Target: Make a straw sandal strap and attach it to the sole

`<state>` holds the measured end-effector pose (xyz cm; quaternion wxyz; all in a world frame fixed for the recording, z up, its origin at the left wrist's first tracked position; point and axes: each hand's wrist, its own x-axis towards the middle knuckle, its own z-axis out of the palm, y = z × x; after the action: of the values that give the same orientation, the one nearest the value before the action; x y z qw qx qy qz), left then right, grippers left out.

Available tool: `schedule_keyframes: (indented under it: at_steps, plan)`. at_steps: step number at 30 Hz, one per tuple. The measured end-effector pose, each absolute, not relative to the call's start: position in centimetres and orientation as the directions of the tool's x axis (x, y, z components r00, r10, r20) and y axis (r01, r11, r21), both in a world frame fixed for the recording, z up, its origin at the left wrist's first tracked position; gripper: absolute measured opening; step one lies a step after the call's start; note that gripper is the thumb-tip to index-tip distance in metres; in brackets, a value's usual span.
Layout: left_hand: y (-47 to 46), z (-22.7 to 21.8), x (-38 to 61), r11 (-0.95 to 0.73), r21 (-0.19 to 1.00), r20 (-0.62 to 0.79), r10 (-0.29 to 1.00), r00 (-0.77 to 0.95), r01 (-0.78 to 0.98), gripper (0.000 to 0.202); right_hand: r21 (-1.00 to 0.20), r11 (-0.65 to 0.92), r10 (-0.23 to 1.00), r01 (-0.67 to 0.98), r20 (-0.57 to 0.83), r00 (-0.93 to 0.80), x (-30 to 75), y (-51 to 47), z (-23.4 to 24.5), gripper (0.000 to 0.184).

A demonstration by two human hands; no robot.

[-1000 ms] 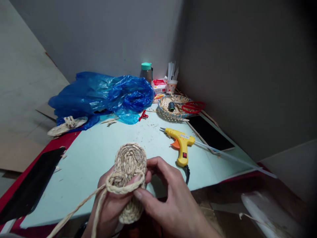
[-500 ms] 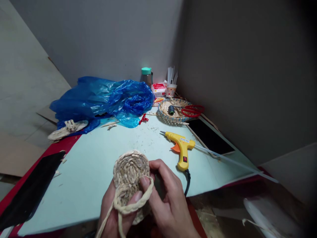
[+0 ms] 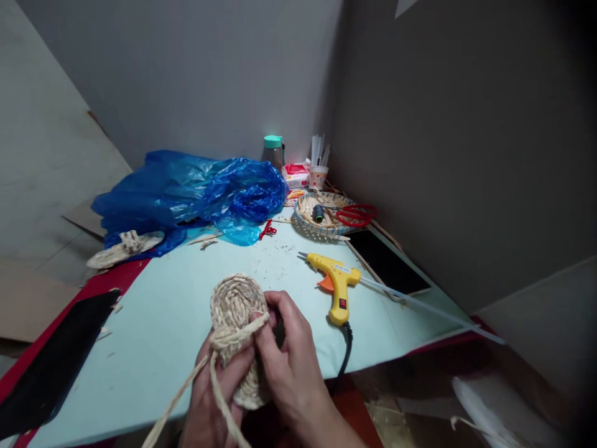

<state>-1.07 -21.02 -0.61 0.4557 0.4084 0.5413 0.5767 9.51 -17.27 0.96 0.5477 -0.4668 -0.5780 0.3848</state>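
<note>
A small woven straw slipper (image 3: 236,300), with an oval coiled sole, is held upright over the near edge of the table. My left hand (image 3: 205,389) wraps round its lower left side, with the thumb under the strap. Across the sole runs a braided straw cord (image 3: 233,336), its two loose strands hanging down over my left hand. My right hand (image 3: 291,358) pinches the cord's right end between thumb and fingers against the sole's right edge. Part of the sole's lower half is hidden by my hands. Right of them lies a yellow glue gun (image 3: 336,283) holding a clear glue stick.
A blue plastic bag (image 3: 186,193) spreads along the back left, with another woven slipper (image 3: 125,249) before it. Behind the glue gun stand a basket (image 3: 321,233) with red-handled scissors (image 3: 357,215) and a thread spool (image 3: 318,213). Dark flat panels (image 3: 51,367) lie at both sides.
The cord's loop, which stood out loosely before, now lies flatter across the sole, its end brought to the right edge. My hands and the slipper have shifted slightly left in view.
</note>
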Motion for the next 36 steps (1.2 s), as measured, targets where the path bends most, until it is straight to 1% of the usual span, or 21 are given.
schedule_keyframes:
  at_steps: [2,4,5,7,9,12,14,15,19,20,22,25,28,31,33,36]
  plan:
    - [-20.6,-0.3,-1.2,0.03,0.995,-0.057,0.957,-0.283,-0.098,0.016,-0.968,0.235,0.972,0.087,0.233,-0.037,9.8,-17.0,1.5,0.028]
    - [-19.9,0.2,-1.2,0.085,0.982,-0.131,0.95,-0.282,-0.17,0.013,-0.974,0.21,0.975,0.088,0.202,-0.092,10.0,-17.1,1.9,0.043]
    - [-19.5,0.5,-1.1,0.108,0.969,-0.168,0.947,-0.274,-0.223,0.015,-0.973,0.208,0.975,0.1,0.198,-0.102,10.1,-17.2,2.0,0.049]
    - [-19.0,0.9,-1.0,0.139,0.92,-0.245,0.934,-0.261,-0.366,0.018,-0.965,0.23,0.971,0.123,0.219,-0.098,10.3,-17.5,2.0,0.054]
    - [-18.7,1.1,-0.8,0.144,0.862,-0.304,0.914,-0.268,-0.485,0.022,-0.953,0.271,0.962,0.138,0.264,-0.067,10.7,-17.8,1.9,0.052]
    - [-18.5,1.6,-0.5,0.127,0.821,-0.316,0.913,-0.257,-0.556,0.023,-0.948,0.294,0.952,0.123,0.302,0.054,11.8,-18.0,1.7,0.037]
    - [-18.0,1.9,-0.4,0.14,0.787,-0.333,0.916,-0.224,-0.601,0.027,-0.958,0.278,0.951,0.075,0.285,0.119,12.8,-17.9,1.6,0.024]
    - [-17.8,2.0,-0.4,0.145,0.767,-0.345,0.915,-0.211,-0.625,0.027,-0.964,0.262,0.956,0.043,0.266,0.128,13.3,-17.8,1.5,0.023]
    - [-17.3,2.3,-0.4,0.163,0.701,-0.403,0.894,-0.197,-0.695,0.016,-0.976,0.211,0.969,-0.054,0.201,0.144,14.5,-17.7,1.2,0.038]
    - [-17.3,2.3,-0.4,0.163,0.686,-0.412,0.891,-0.193,-0.71,0.018,-0.977,0.204,0.971,-0.062,0.194,0.138,14.5,-17.8,1.1,0.04]
    - [-17.5,2.6,-0.2,0.156,0.649,-0.418,0.891,-0.177,-0.745,0.03,-0.981,0.185,0.978,-0.054,0.179,0.108,14.4,-18.0,1.0,0.04]
    - [-17.9,3.1,0.1,0.152,0.623,-0.416,0.895,-0.16,-0.768,0.045,-0.983,0.183,0.982,0.008,0.183,0.051,13.9,-18.2,1.1,0.037]
    - [-18.0,3.3,0.3,0.174,0.647,-0.406,0.902,-0.143,-0.742,0.05,-0.956,0.279,0.96,0.093,0.279,-0.01,13.6,-18.2,1.2,0.026]
    - [-17.9,3.2,0.3,0.206,0.652,-0.422,0.898,-0.124,-0.73,0.045,-0.897,0.411,0.912,0.164,0.408,-0.052,13.7,-18.0,1.3,0.017]
    - [-17.9,3.0,0.4,0.212,0.644,-0.434,0.892,-0.123,-0.735,0.041,-0.862,0.462,0.886,0.21,0.461,-0.057,13.8,-17.9,1.3,0.012]
    - [-17.9,3.0,0.5,0.189,0.652,-0.422,0.895,-0.144,-0.735,0.046,-0.807,0.518,0.849,0.281,0.526,-0.055,14.1,-17.7,1.3,0.014]
